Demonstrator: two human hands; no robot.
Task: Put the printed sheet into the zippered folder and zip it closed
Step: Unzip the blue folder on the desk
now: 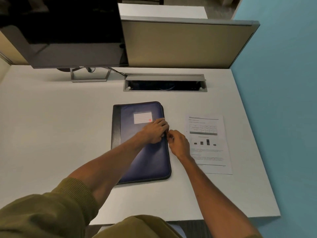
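A dark blue zippered folder [147,155] with a black spine and a white label lies closed on the white desk [51,134]. My left hand [155,130] rests on the folder's cover at its right edge, fingers curled over the zipper side. My right hand [177,143] is just beside it and pinches something small at the folder's right edge, apparently the zipper pull. The printed sheet [208,143], with a table, a bar chart and text, lies flat on the desk to the right of the folder, untouched.
A dark monitor [65,36] on a metal stand stands at the back left. An open cable tray [164,83] is set into the desk behind the folder. A beige partition [185,43] rises behind it, and a blue wall [283,100] runs along the right.
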